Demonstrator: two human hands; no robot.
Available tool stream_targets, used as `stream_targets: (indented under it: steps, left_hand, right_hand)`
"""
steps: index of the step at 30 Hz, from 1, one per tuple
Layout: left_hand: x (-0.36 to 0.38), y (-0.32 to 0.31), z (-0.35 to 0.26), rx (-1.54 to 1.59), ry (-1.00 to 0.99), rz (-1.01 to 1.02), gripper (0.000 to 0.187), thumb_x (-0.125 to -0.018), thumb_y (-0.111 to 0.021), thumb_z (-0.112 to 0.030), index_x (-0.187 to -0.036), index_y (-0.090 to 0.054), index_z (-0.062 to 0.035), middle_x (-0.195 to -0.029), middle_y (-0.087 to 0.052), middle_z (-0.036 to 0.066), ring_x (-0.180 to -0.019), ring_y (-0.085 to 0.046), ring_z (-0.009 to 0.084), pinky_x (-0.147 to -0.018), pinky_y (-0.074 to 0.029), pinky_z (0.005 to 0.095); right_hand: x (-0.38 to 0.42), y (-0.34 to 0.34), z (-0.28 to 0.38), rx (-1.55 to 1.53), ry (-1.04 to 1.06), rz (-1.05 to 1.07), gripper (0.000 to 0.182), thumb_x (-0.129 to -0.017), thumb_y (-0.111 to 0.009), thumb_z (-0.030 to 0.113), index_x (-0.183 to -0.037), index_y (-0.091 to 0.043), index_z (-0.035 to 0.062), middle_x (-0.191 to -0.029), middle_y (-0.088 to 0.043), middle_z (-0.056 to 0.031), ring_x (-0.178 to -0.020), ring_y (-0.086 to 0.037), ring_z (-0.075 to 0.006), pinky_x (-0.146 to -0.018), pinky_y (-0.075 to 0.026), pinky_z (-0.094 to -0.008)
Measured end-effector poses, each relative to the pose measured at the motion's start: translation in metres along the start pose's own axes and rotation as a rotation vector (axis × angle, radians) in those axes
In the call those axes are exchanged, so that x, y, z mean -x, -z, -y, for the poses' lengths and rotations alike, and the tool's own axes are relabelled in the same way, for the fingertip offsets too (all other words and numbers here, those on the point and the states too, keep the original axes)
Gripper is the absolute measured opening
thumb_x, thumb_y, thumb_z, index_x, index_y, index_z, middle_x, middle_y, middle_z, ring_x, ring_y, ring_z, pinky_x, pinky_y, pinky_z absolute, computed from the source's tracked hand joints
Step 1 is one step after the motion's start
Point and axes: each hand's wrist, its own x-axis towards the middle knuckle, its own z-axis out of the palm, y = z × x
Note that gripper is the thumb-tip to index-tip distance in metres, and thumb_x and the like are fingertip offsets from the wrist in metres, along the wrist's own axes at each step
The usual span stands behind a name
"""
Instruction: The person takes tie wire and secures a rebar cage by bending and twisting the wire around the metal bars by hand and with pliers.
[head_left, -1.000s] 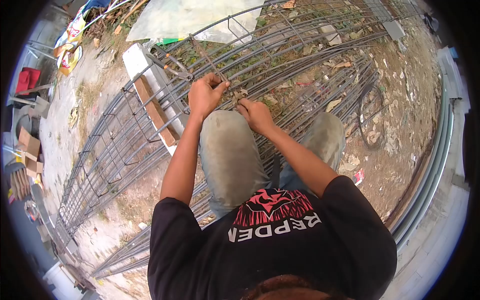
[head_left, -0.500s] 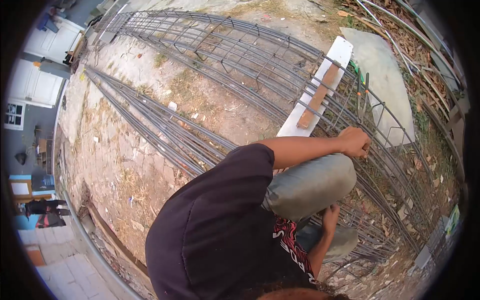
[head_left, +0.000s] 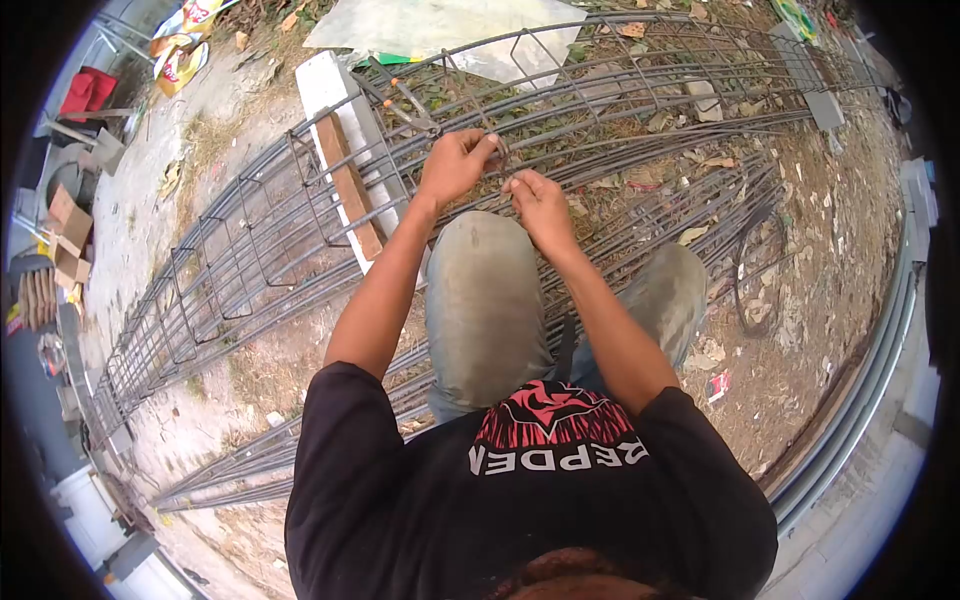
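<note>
A long rebar cage [head_left: 560,115] of thin steel bars and bent stirrups runs across in front of my knees. My left hand [head_left: 460,165] is at its near bars, thumb and fingers closed beside a stirrup. Close by on the right, my right hand [head_left: 542,208] is pinched, fingertips pointing towards the left hand. What either hand holds is too small to make out. Pincers [head_left: 412,105] with orange marks on the handles rest on the cage, just beyond my left hand.
A white beam [head_left: 335,85] and a brown wood strip [head_left: 345,190] lie crosswise at the cage. Loose rebar [head_left: 690,215] lies near my knees. A pale sheet [head_left: 440,28] is beyond. A grey block [head_left: 825,110] sits at the cage's right part. Pipes [head_left: 850,400] run along the right.
The view has swung round to the right. My right hand has come up from low beside my knee to near my left hand at the cage.
</note>
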Motion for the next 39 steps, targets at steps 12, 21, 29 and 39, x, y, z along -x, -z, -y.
stream_targets:
  steps: [12, 21, 29, 39]
  left_hand:
    - [-0.007, 0.005, -0.011, 0.054, 0.175, 0.107, 0.029, -0.090, -0.084, -0.027, -0.095, -0.072, -0.0009, -0.087, -0.076, 0.008, -0.078, -0.075, 0.0161, -0.057, -0.054, 0.0283]
    - [-0.006, 0.001, -0.014, 0.019, 0.151, 0.029, 0.028, -0.085, -0.087, -0.024, -0.084, -0.074, 0.0002, -0.077, -0.075, 0.010, -0.067, -0.069, 0.0129, -0.055, -0.053, 0.0304]
    - [-0.008, 0.003, -0.011, -0.002, 0.151, 0.052, 0.030, -0.086, -0.086, -0.028, -0.088, -0.074, -0.0009, -0.079, -0.076, 0.008, -0.074, -0.072, 0.0132, -0.059, -0.053, 0.0297]
    - [-0.013, -0.004, 0.002, -0.159, 0.164, -0.048, 0.038, -0.088, -0.077, -0.047, -0.084, -0.079, -0.0090, -0.075, -0.077, 0.007, -0.066, -0.072, 0.0161, -0.071, -0.056, 0.0357]
  right_hand:
    - [0.007, 0.001, 0.028, 0.590, 0.256, -0.023, 0.021, -0.101, -0.058, 0.023, -0.101, -0.065, 0.0031, -0.081, -0.071, -0.0207, -0.075, -0.069, -0.0440, -0.067, -0.052, -0.0550]
    - [-0.028, 0.012, 0.034, 0.673, 0.152, -0.165, 0.027, -0.098, -0.060, 0.024, -0.092, -0.071, -0.0002, -0.081, -0.072, -0.0212, -0.076, -0.070, -0.0433, -0.070, -0.055, -0.0514]
    - [-0.034, 0.027, 0.012, 0.195, -0.159, 0.427, 0.029, -0.095, -0.063, 0.027, -0.090, -0.077, 0.0018, -0.073, -0.072, -0.0164, -0.072, -0.070, -0.0358, -0.071, -0.055, -0.0452]
    - [-0.138, -0.041, 0.135, 0.979, 0.836, 0.164, 0.035, -0.097, -0.058, 0.013, -0.129, -0.070, 0.0229, -0.139, -0.061, -0.0130, -0.118, -0.065, -0.0296, -0.084, -0.058, -0.0436]
